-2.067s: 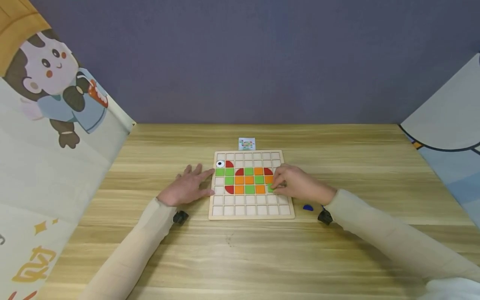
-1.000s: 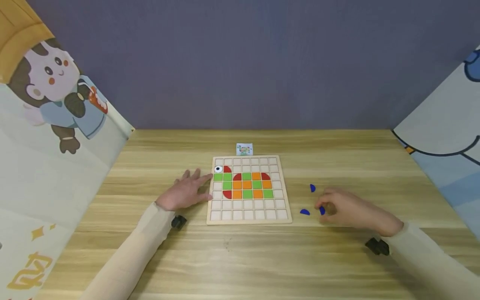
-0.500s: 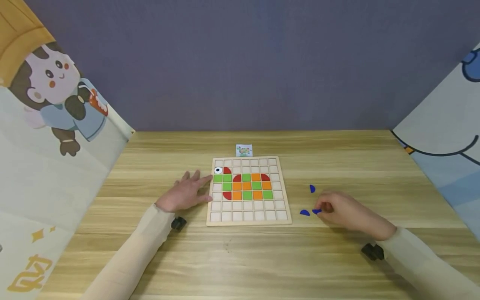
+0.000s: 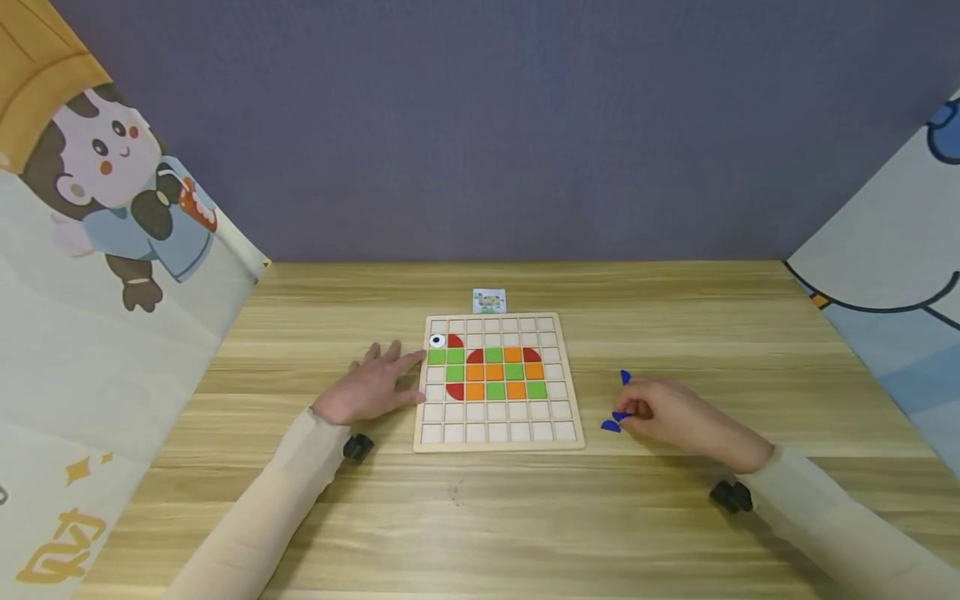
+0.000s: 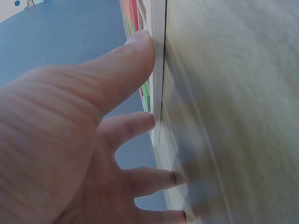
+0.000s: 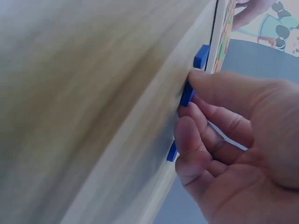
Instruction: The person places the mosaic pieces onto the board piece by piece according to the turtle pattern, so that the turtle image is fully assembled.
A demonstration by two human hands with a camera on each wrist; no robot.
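Observation:
A wooden grid board (image 4: pixel 497 442) lies mid-table, with green and orange square tiles, red quarter-round tiles and a white eye tile (image 4: pixel 437 341) set in its cells. My left hand (image 4: pixel 369 385) is spread at its left side, thumb and index fingertip touching the edge; the left wrist view shows the fingers straight. To the right of the board, my right hand (image 4: pixel 671 417) pinches a blue half-round tile (image 6: pixel 187 93) between thumb and fingers, close over the tabletop. A second blue tile (image 4: pixel 611 426) lies just in front of it, and a third (image 4: pixel 626 377) sits behind, partly covered by the hand.
A small picture card (image 4: pixel 489 301) with a coloured pattern lies against the board's back edge. A dark blue-grey panel (image 4: pixel 525 150) rises behind the wooden table (image 4: pixel 480 533). Cartoon-printed walls (image 4: pixel 127 175) stand on both sides.
My right hand left the green tile at the board's right part, went right to the blue tiles, and has since slid left with one pinched. The left hand stays at the board's edge.

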